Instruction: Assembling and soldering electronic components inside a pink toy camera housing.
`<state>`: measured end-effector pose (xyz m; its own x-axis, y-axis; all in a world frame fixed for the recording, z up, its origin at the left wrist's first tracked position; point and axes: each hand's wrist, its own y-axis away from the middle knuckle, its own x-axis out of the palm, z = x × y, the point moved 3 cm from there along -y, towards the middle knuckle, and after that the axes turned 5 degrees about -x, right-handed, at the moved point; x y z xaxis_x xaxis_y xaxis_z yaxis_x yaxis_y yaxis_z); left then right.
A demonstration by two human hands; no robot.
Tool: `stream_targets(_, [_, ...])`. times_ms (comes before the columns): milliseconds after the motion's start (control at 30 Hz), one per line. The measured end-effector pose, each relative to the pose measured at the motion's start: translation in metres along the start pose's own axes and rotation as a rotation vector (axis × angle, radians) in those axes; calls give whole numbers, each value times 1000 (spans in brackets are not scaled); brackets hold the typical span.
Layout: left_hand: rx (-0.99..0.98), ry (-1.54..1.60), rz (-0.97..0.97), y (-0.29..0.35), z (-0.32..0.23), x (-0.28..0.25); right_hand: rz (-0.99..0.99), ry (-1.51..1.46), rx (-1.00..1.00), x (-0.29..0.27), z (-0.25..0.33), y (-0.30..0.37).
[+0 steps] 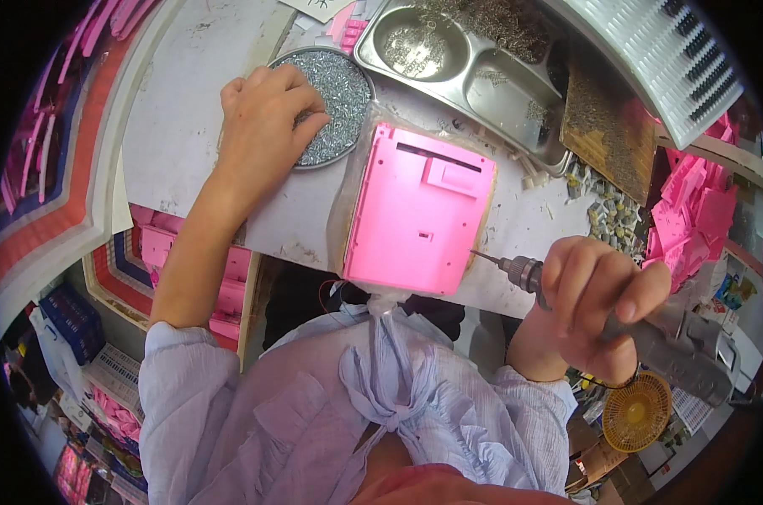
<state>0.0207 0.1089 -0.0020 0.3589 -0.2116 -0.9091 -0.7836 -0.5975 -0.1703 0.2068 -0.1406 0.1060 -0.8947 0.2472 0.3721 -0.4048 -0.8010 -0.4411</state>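
A pink plastic casing (423,220) lies in front of me on the table, with a slot and a raised rectangular block near its far end and several small holes. My left hand (268,118) reaches over a round dish of small silver screws (337,97) left of the casing. Its fingers curl down into the screws, and whatever the fingertips pinch is hidden. In my right hand (596,299) I grip a grey electric screwdriver (667,353). Its thin bit points left, and the tip is close to the casing's right edge; I cannot tell whether they touch.
A steel compartment tray (516,109) with small metal parts stands beyond the casing. Beside it are a brown board (604,126), loose small parts (608,210) and a heap of pink pieces (693,210). A white ribbed rack (651,50) juts in at far right. A yellow basket (636,412) sits lower right.
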Motion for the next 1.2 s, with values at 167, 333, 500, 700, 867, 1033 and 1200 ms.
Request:
stream_targets(167, [104,144,-152,-2,11,-1,-40,59,-81,6,8,26])
stream_targets(333, [83,-59,-167,-4,28,4,-51,134,29,10,12,54])
stream_targets(500, [-88,314,20,-1,13,0,-57,45,42,18,10,75])
stream_targets(700, [142,564,80,36,-65,-12,9,82,-20,20,0,80])
stream_targets(867, [470,413,39,57,-100,-9,24,118,-65,23,-9,79])
stream_targets(1033, [515,440,153,61,-99,14,162,328,16,32,-13,74])
stream_targets(1200, [490,429,168,62,-100,19,275,302,-29,31,-21,72])
